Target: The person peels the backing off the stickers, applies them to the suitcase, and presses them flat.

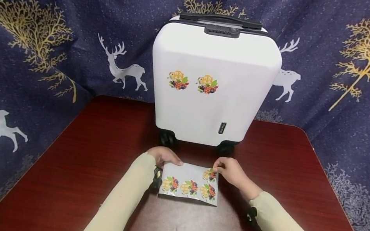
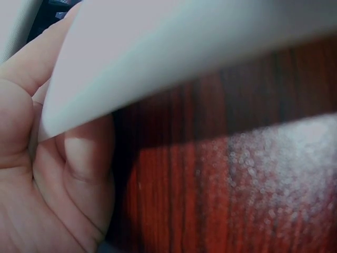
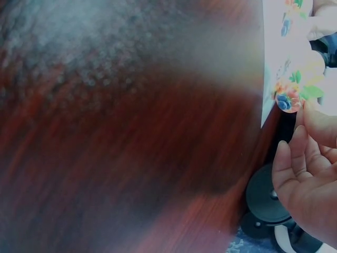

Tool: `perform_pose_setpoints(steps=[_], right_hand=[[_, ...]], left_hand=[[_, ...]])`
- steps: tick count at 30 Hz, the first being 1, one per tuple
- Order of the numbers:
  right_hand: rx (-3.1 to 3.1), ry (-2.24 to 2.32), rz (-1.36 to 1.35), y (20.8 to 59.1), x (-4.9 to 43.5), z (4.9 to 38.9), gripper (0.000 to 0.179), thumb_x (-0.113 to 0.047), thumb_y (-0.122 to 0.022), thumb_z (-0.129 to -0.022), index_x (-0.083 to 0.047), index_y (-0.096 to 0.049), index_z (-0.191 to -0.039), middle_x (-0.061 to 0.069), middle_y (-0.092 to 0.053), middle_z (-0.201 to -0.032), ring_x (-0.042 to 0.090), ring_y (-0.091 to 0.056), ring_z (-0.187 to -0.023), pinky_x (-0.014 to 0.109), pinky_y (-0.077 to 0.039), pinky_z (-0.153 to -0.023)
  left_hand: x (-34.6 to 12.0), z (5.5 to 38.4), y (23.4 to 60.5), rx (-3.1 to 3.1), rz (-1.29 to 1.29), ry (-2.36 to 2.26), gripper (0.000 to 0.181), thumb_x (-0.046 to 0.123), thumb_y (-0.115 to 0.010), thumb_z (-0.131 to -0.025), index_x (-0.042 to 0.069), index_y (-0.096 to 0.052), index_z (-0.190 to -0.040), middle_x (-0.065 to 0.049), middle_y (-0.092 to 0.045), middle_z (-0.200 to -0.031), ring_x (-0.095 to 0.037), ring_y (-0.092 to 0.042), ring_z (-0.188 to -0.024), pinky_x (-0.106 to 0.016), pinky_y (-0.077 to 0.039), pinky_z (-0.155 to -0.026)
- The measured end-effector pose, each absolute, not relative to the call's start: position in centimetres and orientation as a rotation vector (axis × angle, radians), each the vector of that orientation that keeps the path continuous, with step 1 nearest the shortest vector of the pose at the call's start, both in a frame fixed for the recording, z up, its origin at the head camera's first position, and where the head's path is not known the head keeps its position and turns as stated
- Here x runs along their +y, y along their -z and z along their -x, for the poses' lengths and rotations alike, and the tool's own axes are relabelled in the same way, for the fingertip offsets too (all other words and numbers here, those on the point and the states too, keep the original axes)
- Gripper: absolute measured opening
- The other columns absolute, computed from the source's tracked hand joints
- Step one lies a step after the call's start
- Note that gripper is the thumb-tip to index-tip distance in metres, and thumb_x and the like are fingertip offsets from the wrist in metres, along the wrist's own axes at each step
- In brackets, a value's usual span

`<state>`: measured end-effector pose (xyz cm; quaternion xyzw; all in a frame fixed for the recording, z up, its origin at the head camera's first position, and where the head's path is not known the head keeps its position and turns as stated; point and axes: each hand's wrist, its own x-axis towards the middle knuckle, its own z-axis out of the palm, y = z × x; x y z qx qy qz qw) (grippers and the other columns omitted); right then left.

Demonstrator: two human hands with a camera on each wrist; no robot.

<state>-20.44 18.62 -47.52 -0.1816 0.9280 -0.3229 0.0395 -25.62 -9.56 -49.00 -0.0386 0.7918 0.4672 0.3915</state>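
Note:
My left hand (image 1: 164, 155) grips the white sticker sheet (image 1: 188, 171) at its upper left corner, thumb on top and fingers underneath. In the left wrist view the sheet (image 2: 131, 58) stands off the wood, caught between thumb and fingers. At the sheet's upper right corner, my right hand (image 1: 230, 170) pinches the edge of a colourful fruit sticker (image 1: 209, 175) between thumb and index finger. The right wrist view shows this sticker (image 3: 289, 100) at the fingertips, partly lifted. A row of three similar stickers (image 1: 190, 187) runs along the sheet's near edge.
Behind the hands stands a white suitcase (image 1: 242, 88) with a black handle, lock and wheels. Two fruit stickers (image 1: 177, 80) are on its front, side by side. It stands on the dark red wooden table (image 1: 96, 138), backed by a blue deer-patterned cloth (image 1: 126, 24).

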Motion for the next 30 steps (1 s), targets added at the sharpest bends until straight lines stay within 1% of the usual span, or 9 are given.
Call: perform_pose_setpoints(steps=[14, 23, 30], right_hand=[[2.826, 1.002, 0.531, 47.2, 18.9, 20.3, 0.011, -0.004, -0.071, -0.093, -0.006, -0.069, -0.083, 0.006, -0.069, -0.081, 0.013, -0.053, -0.075, 0.027, -0.047, -0.070], [2.840, 0.989, 0.526, 47.1, 19.2, 20.2, 0.011, -0.005, -0.071, -0.093, -0.006, -0.068, -0.083, 0.006, -0.068, -0.080, 0.013, -0.053, -0.075, 0.027, -0.046, -0.069], [2.851, 0.991, 0.540, 47.1, 19.7, 20.3, 0.011, -0.003, -0.072, -0.092, -0.006, -0.069, -0.082, 0.005, -0.069, -0.077, 0.012, -0.054, -0.074, 0.028, -0.047, -0.070]], left_hand=[[-9.4, 25.7, 49.1, 2.022, 0.073, -1.161, 0.037, 0.021, -0.073, -0.095, 0.002, -0.070, -0.126, -0.013, -0.078, -0.107, -0.016, -0.071, -0.081, -0.033, -0.062, -0.081], [-9.4, 25.8, 49.2, 2.011, 0.078, -1.162, 0.037, 0.021, -0.073, -0.095, 0.002, -0.070, -0.126, -0.012, -0.078, -0.105, -0.015, -0.070, -0.079, -0.032, -0.062, -0.078], [-9.5, 25.8, 49.1, 1.985, 0.081, -1.187, 0.038, 0.020, -0.073, -0.094, 0.003, -0.070, -0.128, -0.013, -0.078, -0.105, -0.017, -0.073, -0.081, -0.035, -0.063, -0.080]])
